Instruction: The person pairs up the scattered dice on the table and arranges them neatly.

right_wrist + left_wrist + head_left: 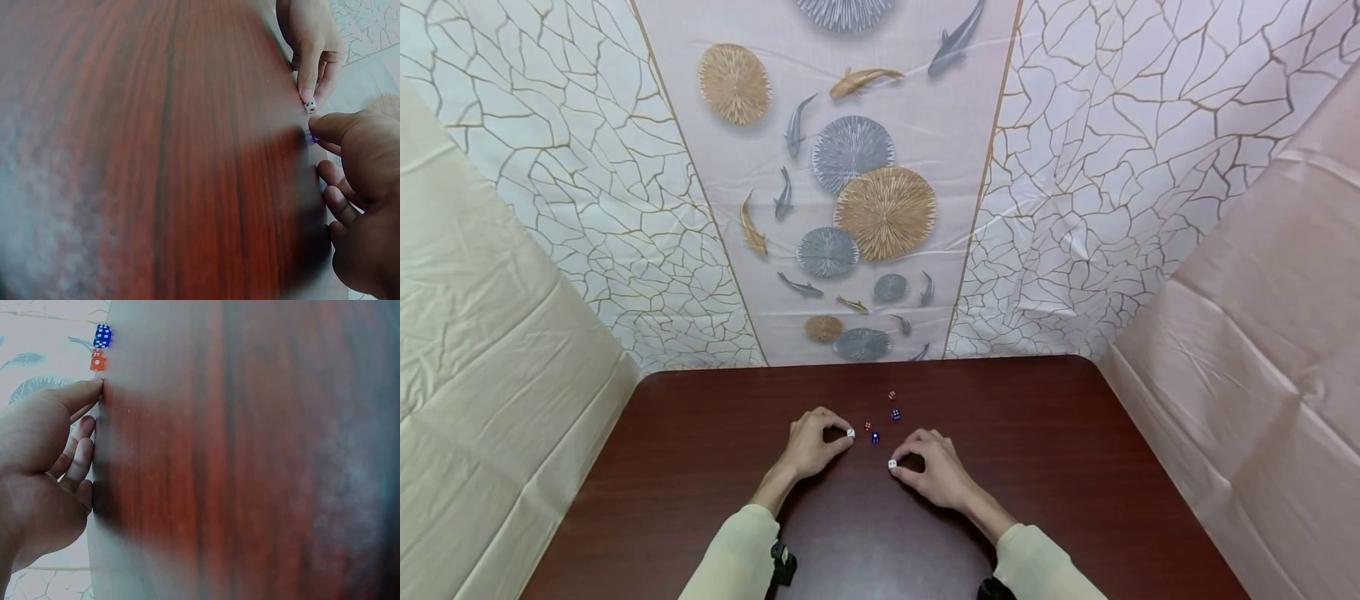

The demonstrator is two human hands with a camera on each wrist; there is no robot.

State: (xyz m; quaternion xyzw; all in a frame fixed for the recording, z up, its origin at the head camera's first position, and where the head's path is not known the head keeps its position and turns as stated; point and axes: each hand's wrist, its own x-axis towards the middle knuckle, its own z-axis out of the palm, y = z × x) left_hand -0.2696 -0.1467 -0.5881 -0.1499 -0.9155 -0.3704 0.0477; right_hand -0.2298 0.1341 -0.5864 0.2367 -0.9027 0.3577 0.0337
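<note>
My left hand (pixel 811 443) pinches a white die (pixel 851 433) between thumb and index finger, low over the table. Its marked faces show in the right wrist view, where the white die (pixel 310 107) sticks out past the fingertips. To the right and closer to me, my right hand (pixel 937 468) holds a second white die (pixel 892 464) the same way; its own fingers hide that one in the right wrist view. Between the hands lie a red die (pixel 868 427) and a blue die (pixel 876 437), just right of the left fingertips.
Farther back on the dark red-brown table (pixel 715 433) are another blue die (pixel 896 414) and another red die (pixel 892 395). A patterned cloth (pixel 850 292) hangs behind the table's far edge. Plain pale cloth (pixel 1225 333) slopes along both sides.
</note>
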